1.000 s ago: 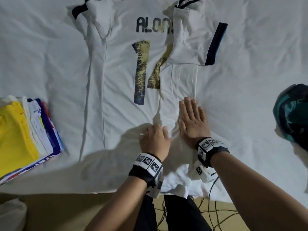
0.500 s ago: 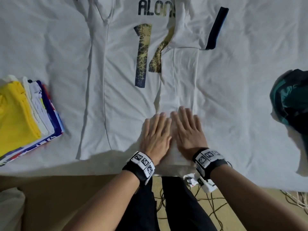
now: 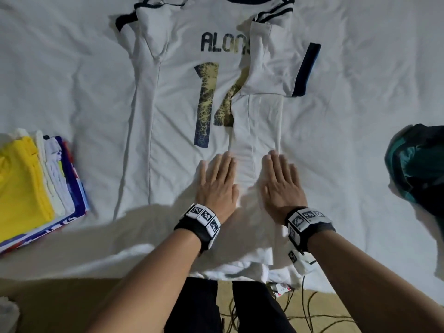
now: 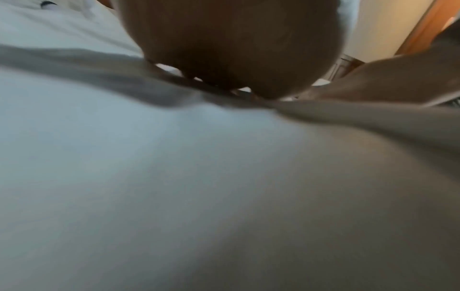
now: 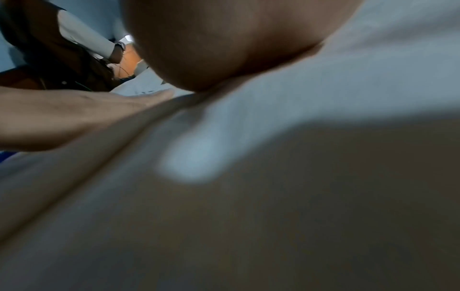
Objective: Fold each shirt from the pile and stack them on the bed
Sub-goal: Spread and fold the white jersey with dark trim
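The jersey (image 3: 177, 111) lies on the bed (image 3: 360, 116), its right side folded inward, with both hands (image 3: 217, 186) (image 3: 282, 186) flat side by side on its near part, a stack (image 3: 36, 188) to its left and a pile (image 3: 418, 164) to its right.

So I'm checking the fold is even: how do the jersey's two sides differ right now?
The right side is folded in over the back, hiding part of the number; the left side lies flat, unfolded. The right sleeve lies spread across the fold; the left sleeve looks bunched near the shoulder. Both have dark trim.
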`<state>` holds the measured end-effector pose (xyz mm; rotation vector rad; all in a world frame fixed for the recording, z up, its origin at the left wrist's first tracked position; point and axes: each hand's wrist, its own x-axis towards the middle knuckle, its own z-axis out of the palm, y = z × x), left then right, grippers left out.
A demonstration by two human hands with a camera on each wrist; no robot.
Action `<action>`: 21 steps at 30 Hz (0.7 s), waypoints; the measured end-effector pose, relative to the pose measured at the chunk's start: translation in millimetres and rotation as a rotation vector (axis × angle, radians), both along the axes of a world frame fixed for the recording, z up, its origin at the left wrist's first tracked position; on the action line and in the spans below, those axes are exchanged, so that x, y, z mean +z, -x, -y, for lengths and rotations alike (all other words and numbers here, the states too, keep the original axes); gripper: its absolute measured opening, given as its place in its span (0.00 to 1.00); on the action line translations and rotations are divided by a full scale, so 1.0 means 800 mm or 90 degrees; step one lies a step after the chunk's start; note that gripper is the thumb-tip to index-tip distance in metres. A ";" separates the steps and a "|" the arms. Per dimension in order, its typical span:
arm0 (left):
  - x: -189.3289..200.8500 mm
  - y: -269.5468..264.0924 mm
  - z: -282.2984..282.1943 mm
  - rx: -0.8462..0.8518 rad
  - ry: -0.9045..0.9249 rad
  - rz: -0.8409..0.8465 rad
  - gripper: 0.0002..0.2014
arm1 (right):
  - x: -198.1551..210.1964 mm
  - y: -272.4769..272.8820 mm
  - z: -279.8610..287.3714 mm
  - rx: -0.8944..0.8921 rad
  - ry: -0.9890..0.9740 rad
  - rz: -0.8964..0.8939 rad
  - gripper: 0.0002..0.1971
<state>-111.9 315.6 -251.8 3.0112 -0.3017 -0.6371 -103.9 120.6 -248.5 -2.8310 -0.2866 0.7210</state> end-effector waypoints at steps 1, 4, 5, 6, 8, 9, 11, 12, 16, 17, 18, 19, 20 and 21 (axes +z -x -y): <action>-0.001 -0.002 -0.009 0.037 -0.010 0.007 0.36 | -0.002 -0.002 0.006 -0.024 0.008 -0.001 0.38; 0.009 -0.025 -0.011 0.085 0.059 0.076 0.34 | 0.003 -0.018 0.006 -0.058 0.010 0.063 0.38; 0.010 -0.037 -0.003 0.050 0.085 0.094 0.34 | 0.003 -0.029 0.000 -0.038 0.003 0.089 0.37; 0.009 -0.051 0.006 0.003 0.101 0.106 0.34 | 0.002 -0.042 -0.007 -0.009 -0.006 0.108 0.37; 0.002 -0.082 0.020 -0.059 0.096 0.098 0.34 | 0.000 -0.070 -0.018 0.026 -0.013 0.103 0.37; -0.003 -0.095 0.020 -0.067 0.080 0.087 0.35 | -0.003 -0.082 -0.019 0.024 -0.010 0.083 0.37; -0.012 -0.117 0.011 -0.039 0.040 0.065 0.36 | -0.007 -0.100 -0.014 0.010 -0.004 0.045 0.36; -0.011 -0.124 0.003 -0.018 0.019 0.053 0.37 | -0.005 -0.107 -0.010 0.006 -0.011 0.044 0.35; 0.012 -0.150 -0.010 0.051 0.027 0.122 0.30 | 0.020 -0.144 0.007 -0.058 -0.070 0.207 0.24; 0.020 -0.161 -0.002 0.062 0.048 0.149 0.28 | 0.025 -0.162 0.011 -0.101 -0.087 0.252 0.21; 0.028 -0.176 0.008 0.057 0.071 0.180 0.25 | 0.029 -0.184 0.015 -0.147 -0.102 0.284 0.18; 0.034 -0.190 0.021 0.033 0.096 0.213 0.21 | 0.032 -0.208 0.018 -0.189 -0.113 0.304 0.17; 0.037 -0.204 0.036 -0.003 0.124 0.241 0.18 | 0.034 -0.234 0.022 -0.222 -0.121 0.313 0.15; 0.038 -0.217 0.052 -0.041 0.150 0.259 0.17 | 0.036 -0.260 0.025 -0.249 -0.128 0.314 0.15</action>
